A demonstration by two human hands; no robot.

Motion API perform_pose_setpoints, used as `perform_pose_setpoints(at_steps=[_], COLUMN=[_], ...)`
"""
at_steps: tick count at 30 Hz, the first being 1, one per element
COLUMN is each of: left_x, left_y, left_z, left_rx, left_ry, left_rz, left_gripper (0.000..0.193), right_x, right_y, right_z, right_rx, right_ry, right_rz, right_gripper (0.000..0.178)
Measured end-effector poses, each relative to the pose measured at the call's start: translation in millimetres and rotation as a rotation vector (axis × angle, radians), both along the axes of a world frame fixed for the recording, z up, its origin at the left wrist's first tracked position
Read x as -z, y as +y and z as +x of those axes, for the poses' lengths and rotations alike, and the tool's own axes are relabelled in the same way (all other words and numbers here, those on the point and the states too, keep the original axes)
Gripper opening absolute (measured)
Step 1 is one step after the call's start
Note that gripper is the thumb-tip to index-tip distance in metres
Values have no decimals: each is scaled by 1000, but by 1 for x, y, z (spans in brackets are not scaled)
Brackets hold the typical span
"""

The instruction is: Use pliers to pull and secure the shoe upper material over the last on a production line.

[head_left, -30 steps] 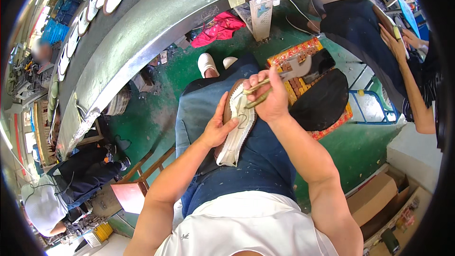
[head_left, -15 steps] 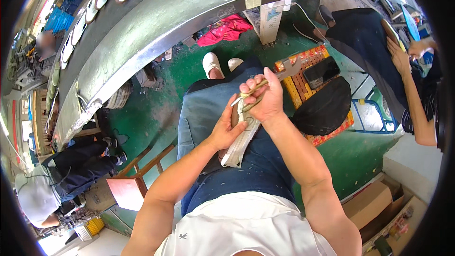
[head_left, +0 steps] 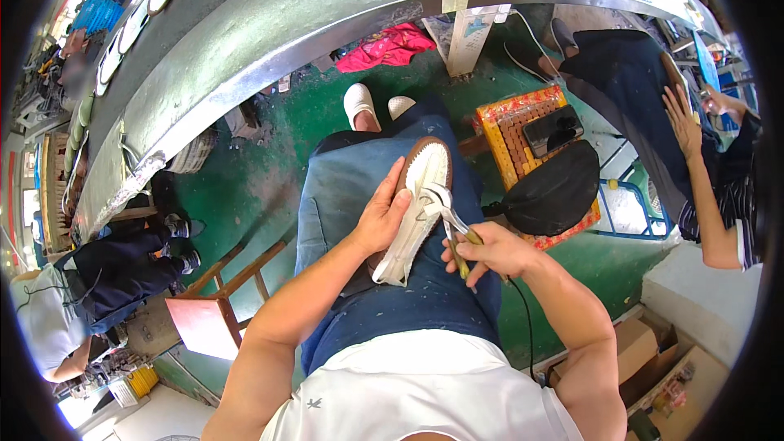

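Note:
On my lap lies a white shoe (head_left: 427,165) with a brown sole edge, its toe pointing away from me. My left hand (head_left: 382,216) is closed round the shoe's left side, thumb along the upper. In my right hand (head_left: 500,250) is a pair of shoemaker's pincers (head_left: 450,216) with silvery jaws and yellow-green handles. The handles stand apart between my fingers, and the curved jaws are over the middle of the shoe's upper. Whether they nip the material I cannot tell.
A metal-edged conveyor (head_left: 269,53) carrying white shoes (head_left: 135,24) curves ahead. At right stands an orange-and-red seat (head_left: 502,135) with a phone (head_left: 553,131) and black cushion (head_left: 552,192). A wooden stool (head_left: 204,318) is at left. A co-worker's arm (head_left: 710,196) shows at right.
My right hand has come back toward me and lower, turning the pincers so their jaws lie on the shoe's upper. The toe is now uncovered. My left hand keeps its hold.

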State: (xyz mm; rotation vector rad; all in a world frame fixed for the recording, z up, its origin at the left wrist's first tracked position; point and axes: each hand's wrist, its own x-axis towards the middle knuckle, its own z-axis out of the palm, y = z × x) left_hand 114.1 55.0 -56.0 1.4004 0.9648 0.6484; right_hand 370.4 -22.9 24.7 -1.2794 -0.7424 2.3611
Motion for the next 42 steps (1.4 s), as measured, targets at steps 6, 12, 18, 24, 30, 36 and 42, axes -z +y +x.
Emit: perform_pose_setpoints(at_steps=[6, 12, 18, 24, 30, 36, 42], left_x=[-7, -5, 5, 3, 4, 2, -1], left_y=[1, 1, 3, -1, 1, -1, -3], left_z=[0, 0, -1, -2, -1, -5, -3], left_rx=[-9, -35, -60, -68, -105, -67, -74], left_ry=[-12, -57, -122, -41, -95, -13, 9], left_rz=[-101, -145, -163, -81, -114, -32, -7], left_gripper=[63, 63, 61, 61, 61, 61, 60], right_x=[3, 1, 6, -22, 3, -20, -32], right_y=[25, 36, 23, 47, 29, 43, 50], right_z=[5, -3, -29, -17, -40, -29, -15], right_rx=[-68, -114, -251, -210, -236, 16, -443], right_ry=[116, 91, -832, -289, -714, -133, -766], right_rz=[-67, -81, 979, 108, 728, 42, 780], right_gripper=[43, 40, 20, 21, 25, 22, 14])
